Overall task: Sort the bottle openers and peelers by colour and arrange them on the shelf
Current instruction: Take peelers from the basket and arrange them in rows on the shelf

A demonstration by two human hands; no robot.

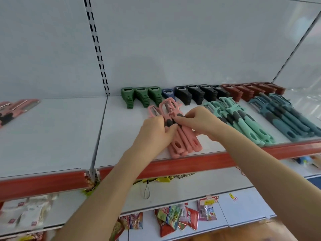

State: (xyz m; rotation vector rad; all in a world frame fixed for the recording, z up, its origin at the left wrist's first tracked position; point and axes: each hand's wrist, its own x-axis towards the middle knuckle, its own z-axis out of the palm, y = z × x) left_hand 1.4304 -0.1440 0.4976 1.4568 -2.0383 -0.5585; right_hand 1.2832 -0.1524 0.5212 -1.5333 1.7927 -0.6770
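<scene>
A bunch of pink peelers (pixel 184 141) lies on the white shelf (pixel 69 136), heads pointing to the back. My left hand (pixel 154 131) grips the bunch from the left and my right hand (pixel 199 121) pinches it from the right at the dark grip pads. To the right lie mint peelers (pixel 246 124) and dark teal peelers (pixel 291 120). Along the back stand bottle openers in rows: green (pixel 142 97), one blue (pixel 167 93), black (pixel 199 93), dark red (pixel 250 91).
More pink peelers (pixel 15 108) lie on the neighbouring shelf bay at far left. A red price rail (pixel 208 162) runs along the shelf front. Snack packets (pixel 178 220) and a keyring strap (pixel 146 190) hang on the lower shelves.
</scene>
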